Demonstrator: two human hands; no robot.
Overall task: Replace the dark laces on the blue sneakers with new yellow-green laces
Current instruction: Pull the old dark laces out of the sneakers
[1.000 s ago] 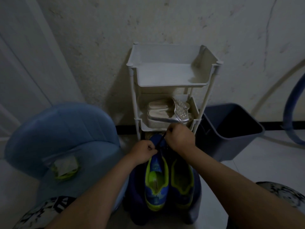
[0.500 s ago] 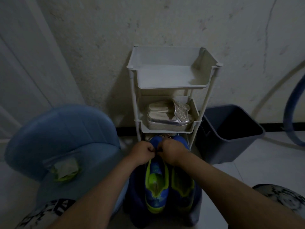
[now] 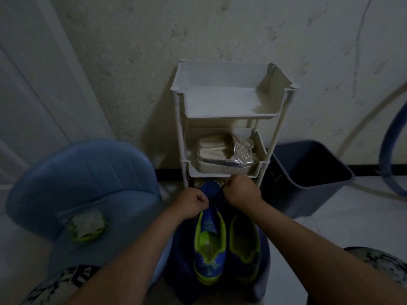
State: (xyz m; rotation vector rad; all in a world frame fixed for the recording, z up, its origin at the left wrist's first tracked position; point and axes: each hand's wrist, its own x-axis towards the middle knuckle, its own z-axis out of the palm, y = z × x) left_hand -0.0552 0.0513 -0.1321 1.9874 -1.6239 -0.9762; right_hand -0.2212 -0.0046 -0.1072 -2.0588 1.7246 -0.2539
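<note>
Since half a second ago the right hand (image 3: 241, 190) has gone up and away from the left hand (image 3: 193, 202). Then the two were touching. Now a small gap is between them, and the right one is just under the lower shelf of the rack (image 3: 231, 116).

Nearest, at the bottom centre of the frame, the blue sneakers (image 3: 208, 264) stand side by side with heels toward the camera, on something dark blue that I cannot identify. The one on the left of the pair shows its yellow-green lining and blue tongue, and the near part of the tongue looks free of lace. The other sneaker (image 3: 244, 258) is in shadow, so I cannot tell if its lace is in.

Just above, at the toe end, both hands work. Each grip is closed: the left pinches the dark lace (image 3: 217, 198) close to the shoe, and the right pinches it higher. The light is dim and the lace is only a thin dark line between them.

At the lower left a blue chair (image 3: 83, 172) carries a clear packet (image 3: 87, 223) with yellow-green laces inside, seemingly unopened. Farther, in the centre, the rack holds silver sandals (image 3: 224, 160) on its middle shelf. A dark bin (image 3: 293, 194) stands to its right.

I judge the task to be in its early part. The old lace of one sneaker seems nearly out; the other sneaker and all the new lacing remain.
</note>
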